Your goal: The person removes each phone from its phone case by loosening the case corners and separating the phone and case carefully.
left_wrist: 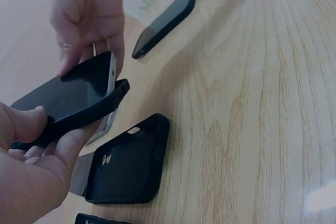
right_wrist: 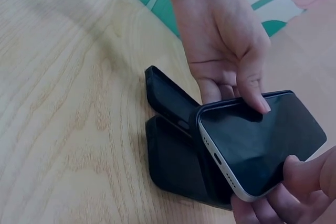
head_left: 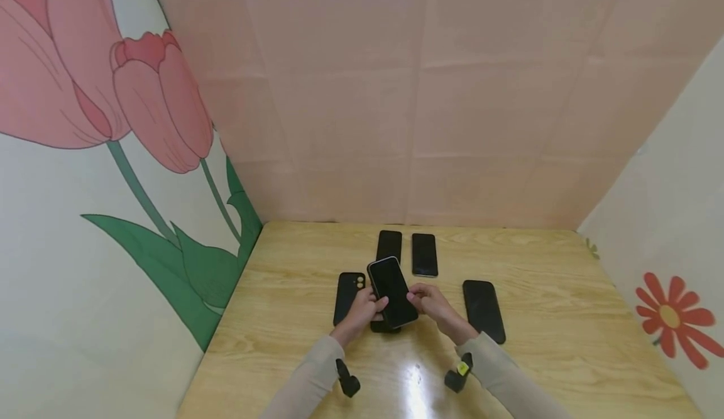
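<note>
Over the table, a phone [head_left: 391,287] with a dark screen and pale edge sits partly inside a black phone case [left_wrist: 94,114]. One long side of the phone [right_wrist: 262,140] stands out of the case. My left hand [head_left: 364,311] grips the cased side, thumb on top and fingers beneath. At the opposite side, my right hand [head_left: 434,304] pinches the phone's edge, its thumb [right_wrist: 302,174] on the screen. Below them on the table lies an open black case [left_wrist: 128,174], hollow side up. Another black case [head_left: 346,294] with camera holes lies left of my left hand.
Toward the back of the wooden table [head_left: 543,281] lie a dark phone-shaped slab [head_left: 389,244] and a dark phone [head_left: 424,254]. A third dark slab [head_left: 483,311] lies right of my right hand. Walls rise behind and on both sides.
</note>
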The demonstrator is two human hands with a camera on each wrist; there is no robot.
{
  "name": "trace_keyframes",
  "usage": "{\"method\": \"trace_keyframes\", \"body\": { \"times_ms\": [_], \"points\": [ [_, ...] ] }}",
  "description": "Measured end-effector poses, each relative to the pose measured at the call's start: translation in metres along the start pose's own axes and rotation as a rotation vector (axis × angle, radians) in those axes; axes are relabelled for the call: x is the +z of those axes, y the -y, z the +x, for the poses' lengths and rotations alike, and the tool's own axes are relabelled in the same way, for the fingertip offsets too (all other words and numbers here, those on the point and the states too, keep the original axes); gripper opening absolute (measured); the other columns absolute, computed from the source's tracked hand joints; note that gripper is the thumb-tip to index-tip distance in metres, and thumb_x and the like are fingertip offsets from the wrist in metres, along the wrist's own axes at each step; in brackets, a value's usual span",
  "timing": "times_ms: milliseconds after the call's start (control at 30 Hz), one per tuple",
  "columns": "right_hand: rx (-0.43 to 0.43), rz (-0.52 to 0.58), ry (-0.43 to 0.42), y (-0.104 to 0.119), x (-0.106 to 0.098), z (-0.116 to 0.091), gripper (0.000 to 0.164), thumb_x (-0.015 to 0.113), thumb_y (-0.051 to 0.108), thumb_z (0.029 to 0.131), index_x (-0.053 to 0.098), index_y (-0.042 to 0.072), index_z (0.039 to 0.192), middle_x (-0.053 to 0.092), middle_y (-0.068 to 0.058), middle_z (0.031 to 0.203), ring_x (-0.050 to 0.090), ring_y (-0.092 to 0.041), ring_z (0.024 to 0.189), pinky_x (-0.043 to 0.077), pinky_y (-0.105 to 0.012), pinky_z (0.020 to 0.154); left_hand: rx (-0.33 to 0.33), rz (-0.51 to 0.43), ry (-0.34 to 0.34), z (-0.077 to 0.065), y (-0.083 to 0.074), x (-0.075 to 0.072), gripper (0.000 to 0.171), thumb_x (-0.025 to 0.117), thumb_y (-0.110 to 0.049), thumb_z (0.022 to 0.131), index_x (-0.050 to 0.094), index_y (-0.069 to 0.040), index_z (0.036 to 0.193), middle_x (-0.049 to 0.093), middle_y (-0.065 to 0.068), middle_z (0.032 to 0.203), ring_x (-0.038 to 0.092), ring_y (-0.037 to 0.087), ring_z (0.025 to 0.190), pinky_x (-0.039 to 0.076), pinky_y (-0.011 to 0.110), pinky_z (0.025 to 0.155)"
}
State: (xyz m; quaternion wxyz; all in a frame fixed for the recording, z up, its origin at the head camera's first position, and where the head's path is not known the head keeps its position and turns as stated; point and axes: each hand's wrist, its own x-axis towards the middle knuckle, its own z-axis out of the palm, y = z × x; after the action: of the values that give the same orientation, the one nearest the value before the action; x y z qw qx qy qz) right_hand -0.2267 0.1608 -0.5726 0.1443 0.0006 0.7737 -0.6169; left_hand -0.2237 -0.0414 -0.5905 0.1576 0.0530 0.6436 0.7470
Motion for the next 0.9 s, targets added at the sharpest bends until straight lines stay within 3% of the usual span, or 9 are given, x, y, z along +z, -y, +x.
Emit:
{"method": "trace_keyframes", "body": {
  "times_ms": [333, 533, 900],
  "points": [
    [-0.048, 0.025, 0.125, -0.001, -0.004, -0.002, 0.025, 0.054, 0.003, 0.100, 0.052, -0.007, 0.123, 0.068, -0.018, 0.101, 0.067, -0.026, 0.087, 0.055, -0.045, 0.078, 0.008, -0.009, -0.011, 0.004, 0.005, -0.005, 0.031, 0.054, 0.000, 0.099, 0.053, 0.010, 0.129, 0.066, 0.025, 0.113, 0.067, 0.035, 0.102, 0.056, 0.045, 0.081],
    [-0.015, 0.029, 0.133, -0.001, -0.004, -0.002, 0.032, 0.057, -0.007, 0.093, 0.051, -0.006, 0.125, 0.067, -0.016, 0.099, 0.066, -0.024, 0.085, 0.054, -0.051, 0.081, -0.012, -0.024, 0.003, 0.005, 0.008, -0.007, 0.031, 0.056, 0.000, 0.099, 0.053, 0.010, 0.128, 0.067, 0.026, 0.113, 0.067, 0.036, 0.101, 0.056, 0.045, 0.081],
    [0.024, 0.087, 0.134, -0.011, -0.009, -0.004, 0.032, 0.051, -0.014, 0.090, 0.050, -0.009, 0.121, 0.066, -0.010, 0.090, 0.063, -0.019, 0.076, 0.054, -0.039, 0.072, -0.091, 0.012, 0.078, 0.002, 0.007, -0.008, 0.038, 0.056, -0.009, 0.101, 0.050, 0.008, 0.134, 0.066, 0.019, 0.115, 0.067, 0.031, 0.102, 0.057, 0.042, 0.080]
  ]
}}
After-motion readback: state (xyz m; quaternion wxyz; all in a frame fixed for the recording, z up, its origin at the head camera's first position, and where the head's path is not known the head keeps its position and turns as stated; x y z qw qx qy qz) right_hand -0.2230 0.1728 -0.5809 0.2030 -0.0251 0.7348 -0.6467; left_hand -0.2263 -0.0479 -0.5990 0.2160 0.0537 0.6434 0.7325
